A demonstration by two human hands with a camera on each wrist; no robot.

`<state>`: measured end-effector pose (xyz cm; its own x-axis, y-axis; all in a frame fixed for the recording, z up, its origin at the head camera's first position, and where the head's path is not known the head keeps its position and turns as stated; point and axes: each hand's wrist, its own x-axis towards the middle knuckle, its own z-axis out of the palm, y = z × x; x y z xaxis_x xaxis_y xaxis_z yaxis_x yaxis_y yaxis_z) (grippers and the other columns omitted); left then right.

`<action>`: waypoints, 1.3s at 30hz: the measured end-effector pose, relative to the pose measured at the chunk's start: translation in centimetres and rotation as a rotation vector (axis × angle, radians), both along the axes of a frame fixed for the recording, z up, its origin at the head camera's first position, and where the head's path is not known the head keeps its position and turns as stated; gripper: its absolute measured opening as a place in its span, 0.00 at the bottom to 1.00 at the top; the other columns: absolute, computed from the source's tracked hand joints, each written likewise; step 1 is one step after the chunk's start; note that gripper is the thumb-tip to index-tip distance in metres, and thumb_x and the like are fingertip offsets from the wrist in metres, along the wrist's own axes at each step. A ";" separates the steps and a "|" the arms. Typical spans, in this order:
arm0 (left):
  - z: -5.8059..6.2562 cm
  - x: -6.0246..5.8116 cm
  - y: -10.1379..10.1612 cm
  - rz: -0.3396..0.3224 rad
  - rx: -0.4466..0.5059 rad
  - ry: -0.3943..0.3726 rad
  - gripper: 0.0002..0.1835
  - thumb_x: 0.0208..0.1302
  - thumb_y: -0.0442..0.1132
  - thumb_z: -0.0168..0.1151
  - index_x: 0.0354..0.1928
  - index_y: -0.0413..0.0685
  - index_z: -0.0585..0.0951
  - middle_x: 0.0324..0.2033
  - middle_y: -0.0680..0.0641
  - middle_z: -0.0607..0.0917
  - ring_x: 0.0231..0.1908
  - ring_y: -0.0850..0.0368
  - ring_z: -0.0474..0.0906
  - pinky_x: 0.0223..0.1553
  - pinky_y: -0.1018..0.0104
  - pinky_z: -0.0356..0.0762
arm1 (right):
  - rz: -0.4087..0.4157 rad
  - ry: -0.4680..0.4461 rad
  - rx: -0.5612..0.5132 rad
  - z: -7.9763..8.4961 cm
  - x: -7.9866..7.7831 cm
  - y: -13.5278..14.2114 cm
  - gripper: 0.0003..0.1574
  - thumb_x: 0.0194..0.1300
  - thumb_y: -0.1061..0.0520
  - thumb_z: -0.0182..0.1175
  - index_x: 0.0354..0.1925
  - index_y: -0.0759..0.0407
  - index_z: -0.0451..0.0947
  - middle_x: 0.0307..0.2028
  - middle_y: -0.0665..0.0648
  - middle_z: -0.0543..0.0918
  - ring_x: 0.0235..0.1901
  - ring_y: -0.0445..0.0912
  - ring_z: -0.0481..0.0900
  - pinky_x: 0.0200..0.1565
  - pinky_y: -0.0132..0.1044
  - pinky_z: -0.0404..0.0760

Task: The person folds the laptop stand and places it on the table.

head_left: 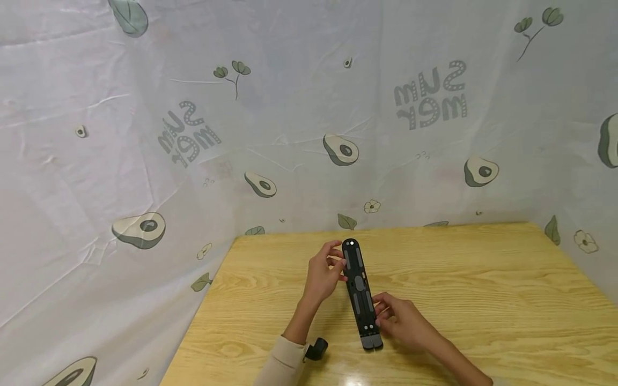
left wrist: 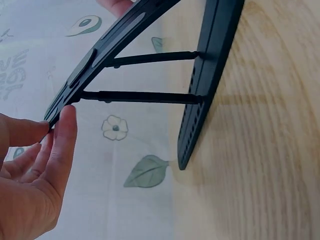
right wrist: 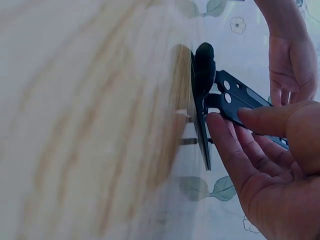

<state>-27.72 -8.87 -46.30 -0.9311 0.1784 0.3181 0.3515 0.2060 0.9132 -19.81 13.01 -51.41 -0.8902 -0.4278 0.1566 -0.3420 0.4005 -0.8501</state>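
Note:
A black folding laptop stand (head_left: pixel 359 284) with grey pads stands narrow on the table, its lipped end towards me. In the left wrist view its upper arm (left wrist: pixel 95 60) slopes above the base bar (left wrist: pixel 210 75), with two thin struts (left wrist: pixel 145 97) between them. My left hand (head_left: pixel 323 272) pinches the raised far part of the upper arm between thumb and fingers. Near the lipped end my right hand (head_left: pixel 403 321) grips the stand's right edge, thumb above and fingers below, as the right wrist view shows (right wrist: pixel 270 155).
The stand rests on a wood-grain table (head_left: pixel 483 279). A pale curtain (head_left: pixel 289 118) printed with avocados and leaves hangs behind it and along the sides. A small black device (head_left: pixel 317 349) sits at the left sleeve's cuff.

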 end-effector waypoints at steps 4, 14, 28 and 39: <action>0.2 -0.1 0.0 -0.009 0.006 -0.022 0.27 0.66 0.23 0.60 0.63 0.54 0.75 0.43 0.41 0.81 0.38 0.32 0.82 0.29 0.48 0.86 | -0.010 0.001 0.009 0.0 0.2 -0.2 0.22 0.65 0.68 0.62 0.57 0.63 0.74 0.40 0.55 0.82 0.39 0.42 0.84 0.40 0.31 0.84; 0.4 -0.9 -0.1 -0.081 0.041 -0.087 0.26 0.65 0.23 0.60 0.62 0.54 0.75 0.44 0.37 0.79 0.40 0.27 0.80 0.26 0.54 0.86 | -0.036 0.000 0.030 0.1 0.5 -0.6 0.22 0.64 0.71 0.60 0.56 0.63 0.74 0.39 0.54 0.81 0.39 0.42 0.83 0.40 0.31 0.83; 1.1 -1.3 -0.2 -0.130 0.027 -0.179 0.25 0.65 0.20 0.58 0.62 0.47 0.74 0.47 0.35 0.77 0.36 0.37 0.81 0.26 0.56 0.86 | -0.025 0.013 0.007 0.2 0.9 -1.2 0.21 0.64 0.71 0.60 0.56 0.65 0.73 0.39 0.55 0.82 0.39 0.44 0.85 0.39 0.30 0.84; 2.2 -0.9 0.2 -0.161 0.025 -0.179 0.21 0.65 0.18 0.57 0.57 0.40 0.76 0.47 0.28 0.75 0.33 0.43 0.82 0.25 0.57 0.86 | -0.049 0.026 0.008 0.3 1.0 -1.4 0.17 0.65 0.70 0.60 0.52 0.63 0.74 0.38 0.54 0.81 0.37 0.43 0.85 0.37 0.30 0.84</action>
<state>-28.62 -8.67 -44.10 -0.9331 0.3233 0.1572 0.2104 0.1365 0.9680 -18.84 11.60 -51.15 -0.9060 -0.3848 0.1763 -0.3432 0.4242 -0.8380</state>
